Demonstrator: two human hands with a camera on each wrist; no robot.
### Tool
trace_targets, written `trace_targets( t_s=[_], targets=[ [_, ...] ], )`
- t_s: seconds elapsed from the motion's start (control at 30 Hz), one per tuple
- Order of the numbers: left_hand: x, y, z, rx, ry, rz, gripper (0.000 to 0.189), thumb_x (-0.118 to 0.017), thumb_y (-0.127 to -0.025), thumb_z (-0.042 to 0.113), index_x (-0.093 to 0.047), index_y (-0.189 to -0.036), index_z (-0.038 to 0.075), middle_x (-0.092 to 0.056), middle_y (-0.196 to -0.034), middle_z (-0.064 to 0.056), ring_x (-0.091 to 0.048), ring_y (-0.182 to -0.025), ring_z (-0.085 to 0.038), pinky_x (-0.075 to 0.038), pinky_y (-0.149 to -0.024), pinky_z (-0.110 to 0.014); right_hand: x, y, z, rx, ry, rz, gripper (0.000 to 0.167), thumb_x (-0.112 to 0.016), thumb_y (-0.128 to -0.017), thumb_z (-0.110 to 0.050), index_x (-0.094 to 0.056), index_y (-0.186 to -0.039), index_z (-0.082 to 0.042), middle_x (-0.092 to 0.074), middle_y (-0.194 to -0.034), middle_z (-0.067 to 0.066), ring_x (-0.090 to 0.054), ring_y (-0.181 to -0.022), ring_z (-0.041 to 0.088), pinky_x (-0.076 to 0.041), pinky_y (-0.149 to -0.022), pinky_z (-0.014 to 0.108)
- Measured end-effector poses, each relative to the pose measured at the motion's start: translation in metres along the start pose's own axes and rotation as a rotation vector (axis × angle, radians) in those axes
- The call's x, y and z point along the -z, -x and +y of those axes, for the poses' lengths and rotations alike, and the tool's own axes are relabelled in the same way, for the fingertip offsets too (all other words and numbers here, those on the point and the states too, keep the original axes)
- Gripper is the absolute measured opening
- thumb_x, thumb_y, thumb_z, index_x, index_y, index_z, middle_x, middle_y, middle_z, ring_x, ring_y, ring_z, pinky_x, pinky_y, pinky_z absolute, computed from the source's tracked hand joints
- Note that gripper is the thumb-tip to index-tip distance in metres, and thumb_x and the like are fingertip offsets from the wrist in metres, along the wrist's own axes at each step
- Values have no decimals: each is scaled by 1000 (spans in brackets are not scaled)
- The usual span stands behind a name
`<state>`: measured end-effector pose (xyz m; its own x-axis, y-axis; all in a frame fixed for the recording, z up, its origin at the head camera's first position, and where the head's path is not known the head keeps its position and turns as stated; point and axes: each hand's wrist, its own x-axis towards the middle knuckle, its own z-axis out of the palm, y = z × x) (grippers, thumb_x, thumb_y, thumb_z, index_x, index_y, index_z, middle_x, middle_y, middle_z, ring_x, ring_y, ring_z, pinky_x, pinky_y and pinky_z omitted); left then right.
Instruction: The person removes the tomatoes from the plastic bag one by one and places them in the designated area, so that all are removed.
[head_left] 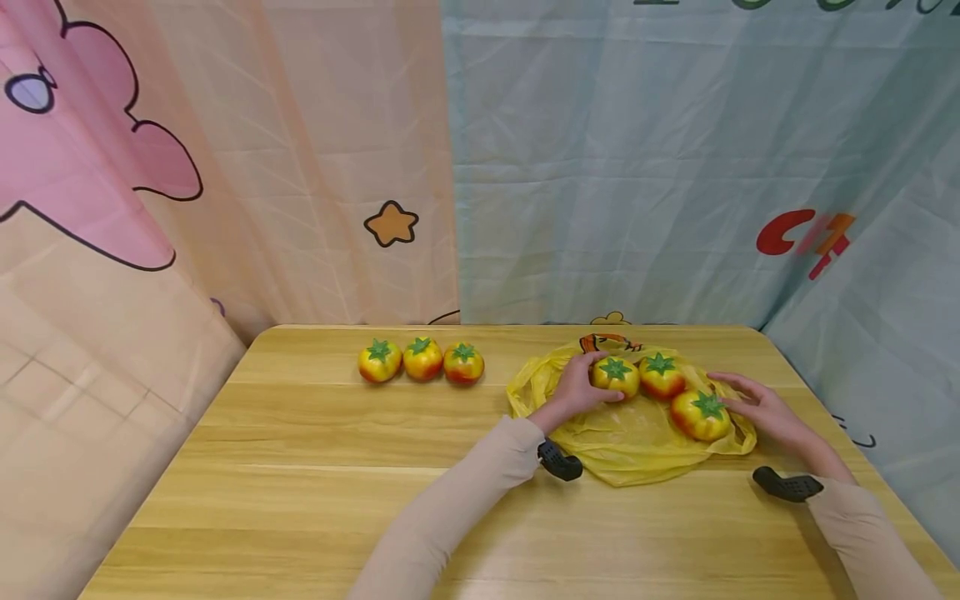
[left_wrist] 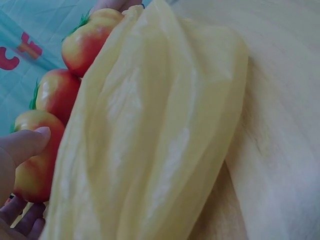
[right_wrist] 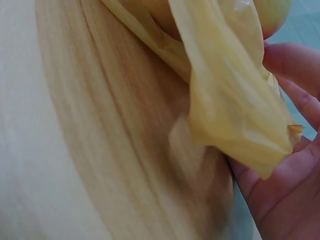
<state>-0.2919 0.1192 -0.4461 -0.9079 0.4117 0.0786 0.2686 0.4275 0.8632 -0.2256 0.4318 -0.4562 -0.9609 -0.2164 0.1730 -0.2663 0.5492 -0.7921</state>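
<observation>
A yellow plastic bag (head_left: pixel 637 454) lies spread on the table, with three red-and-yellow tomatoes with green leafy tops on it. My left hand (head_left: pixel 576 388) grips the left tomato (head_left: pixel 617 377); in the left wrist view the thumb lies across this tomato (left_wrist: pixel 42 175) and the fingers are below it. The middle tomato (head_left: pixel 662 377) sits beside it. At the right tomato (head_left: pixel 701 417) my right hand (head_left: pixel 772 412) has its fingers spread, the fingertips touching its side. In the right wrist view a fold of the bag (right_wrist: pixel 235 100) hangs by the right palm.
Three more tomatoes stand in a row at the back left of the wooden table (head_left: pixel 300 467): a left one (head_left: pixel 380 362), a middle one (head_left: pixel 423 360) and a right one (head_left: pixel 463 365). A printed curtain (head_left: pixel 540 167) hangs behind the table's back edge.
</observation>
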Motion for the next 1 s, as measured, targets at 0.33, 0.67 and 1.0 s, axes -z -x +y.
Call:
trace_targets(
  t_s=[0.33,0.67,1.0],
  targets=[
    [3,1,-3,-23,12,6,65,-80,-79,21,-52,-137,14,-51,-132,-10,-53,-116,-22,-48,-95,-27,0,2,-3,7,13,-7,45,-53,-98,-15,-44,-138,4,-42,-122,-39,-29,-111,-30,-27,-84,-3],
    [6,6,-5,-58,-4,6,65,-79,-79,21,-51,-137,11,-53,-131,-11,-53,-117,-23,-47,-97,-29,0,3,-3,-13,40,-18,46,-55,-98,-15,-44,-137,5,-42,-122,-38,-30,-109,-30,-31,-81,-1],
    [8,11,-8,-26,0,17,64,-79,-79,24,-52,-136,14,-52,-131,-10,-53,-115,-22,-48,-95,-29,-3,2,-5,-33,44,-20,47,-55,-97,-16,-43,-137,6,-40,-118,-40,-30,-108,-30,-32,-80,0]
  ],
)
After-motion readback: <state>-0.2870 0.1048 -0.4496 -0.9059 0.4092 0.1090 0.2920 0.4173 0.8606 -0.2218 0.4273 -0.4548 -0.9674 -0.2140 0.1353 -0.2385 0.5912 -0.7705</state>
